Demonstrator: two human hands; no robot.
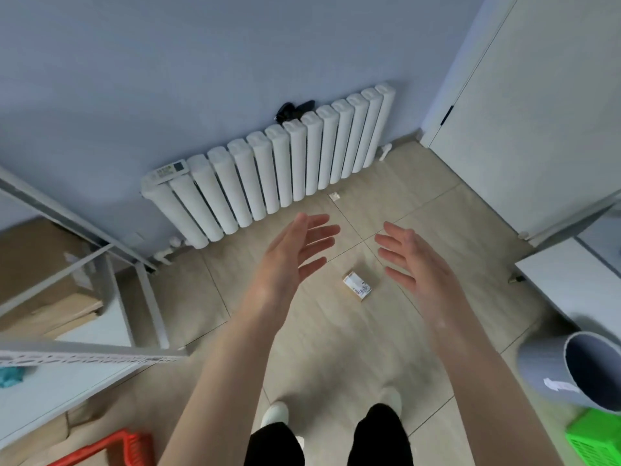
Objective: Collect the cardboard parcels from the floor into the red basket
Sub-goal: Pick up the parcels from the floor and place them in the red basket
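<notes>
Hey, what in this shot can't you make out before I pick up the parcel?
1. Head view: the red basket is cut off by the bottom edge, so its contents do not show.
2. Head view: the print on the parcel is too small to read.
3. Head view: the dark thing on the radiator is too small and blurred to name.
4. Head view: the grey bin is cut off by the right edge.

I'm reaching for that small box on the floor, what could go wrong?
The brown cardboard parcel with a white label looks small for the open left hand and right hand together; it might slip. The red plastic basket is barely in view; the green plastic basket could be mistaken for it.
</notes>
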